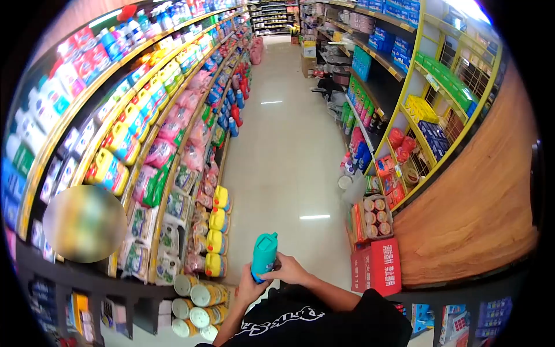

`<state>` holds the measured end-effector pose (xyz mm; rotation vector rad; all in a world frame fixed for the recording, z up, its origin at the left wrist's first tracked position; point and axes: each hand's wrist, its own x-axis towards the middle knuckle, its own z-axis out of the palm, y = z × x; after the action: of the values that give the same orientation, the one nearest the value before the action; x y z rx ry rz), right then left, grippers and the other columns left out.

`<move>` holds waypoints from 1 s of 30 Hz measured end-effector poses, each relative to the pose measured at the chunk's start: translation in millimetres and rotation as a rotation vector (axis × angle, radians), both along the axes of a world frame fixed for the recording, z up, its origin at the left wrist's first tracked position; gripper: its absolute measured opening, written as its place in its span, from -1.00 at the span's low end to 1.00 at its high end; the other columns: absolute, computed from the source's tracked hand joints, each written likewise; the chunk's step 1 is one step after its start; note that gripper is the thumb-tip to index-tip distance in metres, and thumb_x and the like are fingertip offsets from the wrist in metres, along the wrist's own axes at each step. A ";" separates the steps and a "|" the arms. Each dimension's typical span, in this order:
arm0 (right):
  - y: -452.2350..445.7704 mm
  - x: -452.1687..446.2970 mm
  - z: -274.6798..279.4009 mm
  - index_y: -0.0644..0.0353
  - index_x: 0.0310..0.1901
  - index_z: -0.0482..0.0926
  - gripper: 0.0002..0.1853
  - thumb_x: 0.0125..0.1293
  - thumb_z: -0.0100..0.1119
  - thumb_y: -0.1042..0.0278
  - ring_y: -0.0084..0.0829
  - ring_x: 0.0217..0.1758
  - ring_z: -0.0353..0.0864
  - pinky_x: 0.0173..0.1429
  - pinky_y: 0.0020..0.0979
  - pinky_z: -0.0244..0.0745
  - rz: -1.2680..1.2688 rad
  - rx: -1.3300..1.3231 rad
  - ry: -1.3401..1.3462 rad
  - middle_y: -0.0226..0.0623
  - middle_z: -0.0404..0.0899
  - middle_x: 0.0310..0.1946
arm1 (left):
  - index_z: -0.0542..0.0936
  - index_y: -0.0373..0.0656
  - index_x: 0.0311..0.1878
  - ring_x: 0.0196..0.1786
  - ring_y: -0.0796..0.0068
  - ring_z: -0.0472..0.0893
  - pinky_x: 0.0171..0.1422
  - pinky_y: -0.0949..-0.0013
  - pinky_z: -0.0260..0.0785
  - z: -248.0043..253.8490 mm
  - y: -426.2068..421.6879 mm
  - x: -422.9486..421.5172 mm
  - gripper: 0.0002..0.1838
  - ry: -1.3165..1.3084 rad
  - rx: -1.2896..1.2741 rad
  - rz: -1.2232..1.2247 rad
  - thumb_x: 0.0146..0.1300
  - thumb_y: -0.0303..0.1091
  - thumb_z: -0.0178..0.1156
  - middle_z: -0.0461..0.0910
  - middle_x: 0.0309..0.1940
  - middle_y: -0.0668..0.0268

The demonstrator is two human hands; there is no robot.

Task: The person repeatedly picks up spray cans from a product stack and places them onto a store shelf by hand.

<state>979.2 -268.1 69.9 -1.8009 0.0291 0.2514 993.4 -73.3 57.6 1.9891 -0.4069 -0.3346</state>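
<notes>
A teal bottle [265, 253] with a blue lower part is held upright in front of the body, over the aisle floor. My left hand [249, 287] is wrapped round its lower left side. On the right side, the fingers of my right hand [287, 270] are closed against the bottle near its base. Both hands touch the bottle, and some fingertips are hidden behind it. Below them is a black shirt [341, 321] with white lettering.
Stocked shelves [167, 110] line the left side, with yellow jugs [217, 220] and several tubs [202, 295] at floor level. On the right stand a yellow rack [399, 110], boxed cans [378, 218] and a red box [384, 266]. A pale floor [277, 156] runs between them.
</notes>
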 end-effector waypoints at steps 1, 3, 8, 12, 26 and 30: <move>-8.3 27.6 4.1 0.33 0.17 0.45 -0.27 0.07 0.52 0.05 -0.28 -0.11 0.71 0.03 -0.29 0.61 0.010 0.019 -0.018 -0.07 0.69 -0.13 | 0.27 -0.34 0.21 0.07 0.16 0.53 0.16 0.15 0.40 8.6 -7.9 26.1 -0.24 -0.006 -0.001 -0.007 0.04 -0.30 0.50 0.44 0.01 0.00; -27.9 78.6 21.4 0.33 0.12 0.49 -0.29 0.06 0.52 0.01 -0.30 -0.15 0.72 -0.01 -0.30 0.59 0.054 -0.023 -0.037 -0.08 0.69 -0.18 | 0.27 -0.34 0.21 0.04 0.19 0.54 0.12 0.18 0.42 19.9 -26.2 75.5 -0.25 -0.103 0.031 -0.018 0.05 -0.33 0.50 0.46 -0.01 0.03; -58.6 181.9 11.3 0.35 0.10 0.51 -0.29 0.05 0.51 -0.01 -0.31 -0.15 0.70 -0.02 -0.30 0.58 -0.042 0.003 -0.075 -0.10 0.68 -0.22 | 0.28 -0.34 0.17 0.02 0.25 0.57 0.08 0.21 0.46 26.1 -75.0 184.6 -0.27 -0.116 -0.044 -0.013 0.02 -0.38 0.51 0.50 -0.01 0.03; -99.9 260.9 -3.7 0.38 0.07 0.51 -0.23 -0.01 0.52 -0.09 -0.23 -0.14 0.70 -0.05 -0.28 0.57 -0.134 -0.085 -0.068 0.01 0.66 -0.19 | 0.29 -0.35 0.13 0.04 0.26 0.58 0.07 0.21 0.47 -0.8 -119.7 277.3 -0.28 0.018 -0.086 -0.073 0.00 -0.38 0.52 0.53 -0.01 0.02; -321.0 525.1 48.3 0.41 0.07 0.51 -0.28 0.03 0.54 0.01 -0.28 -0.20 0.73 -0.07 -0.29 0.62 -0.580 -0.037 -0.028 -0.05 0.69 -0.18 | 0.35 -0.23 0.21 0.11 -0.02 0.54 0.17 0.11 0.41 15.7 -370.8 633.5 -0.27 -0.126 -0.030 -0.548 -0.01 -0.33 0.51 0.46 0.06 -0.02; -384.5 563.2 20.8 0.32 0.03 0.56 -0.34 0.01 0.54 0.00 -0.22 -0.14 0.70 -0.03 -0.29 0.59 -0.834 -0.050 -0.144 -0.05 0.67 -0.14 | 0.34 -0.23 0.23 0.13 -0.08 0.51 0.21 0.10 0.40 26.4 -469.6 694.2 -0.25 -0.234 -0.055 -0.741 -0.03 -0.40 0.49 0.45 0.09 -0.04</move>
<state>1542.4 -652.6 90.7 -1.7011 0.6694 -0.4758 1687.5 -543.0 84.0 1.7641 -1.2939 -0.5397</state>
